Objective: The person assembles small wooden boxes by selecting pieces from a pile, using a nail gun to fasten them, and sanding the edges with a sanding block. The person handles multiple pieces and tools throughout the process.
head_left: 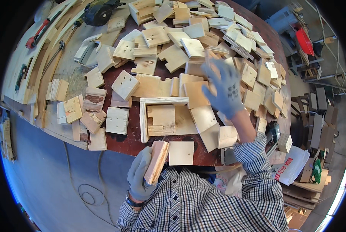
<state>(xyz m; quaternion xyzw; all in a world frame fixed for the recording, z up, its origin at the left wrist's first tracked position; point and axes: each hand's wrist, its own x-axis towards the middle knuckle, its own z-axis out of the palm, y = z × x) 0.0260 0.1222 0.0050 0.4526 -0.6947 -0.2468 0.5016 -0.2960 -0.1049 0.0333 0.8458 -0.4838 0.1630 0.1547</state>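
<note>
My gloved left hand (138,174) is closed around a wooden block (156,161), held on edge just off the table's near side. My right hand (226,92), in a grey glove with printing on its back, reaches over the heap of wooden pieces (175,40) with its fingers spread. Nothing shows in its grasp, and the boards under its palm are hidden. Between the hands, an L-shaped wooden frame (144,120) borders a notched board (161,120). Close to the held block, a square board (181,153) with a small hole lies at the table edge.
The dark red table (122,145) bears wooden pieces almost throughout. At the far left are a black power tool (100,12), a red-handled tool (37,35) and long planks. A nail gun or similar tool (273,133) sits near the right edge. A cable (80,189) lies on the floor.
</note>
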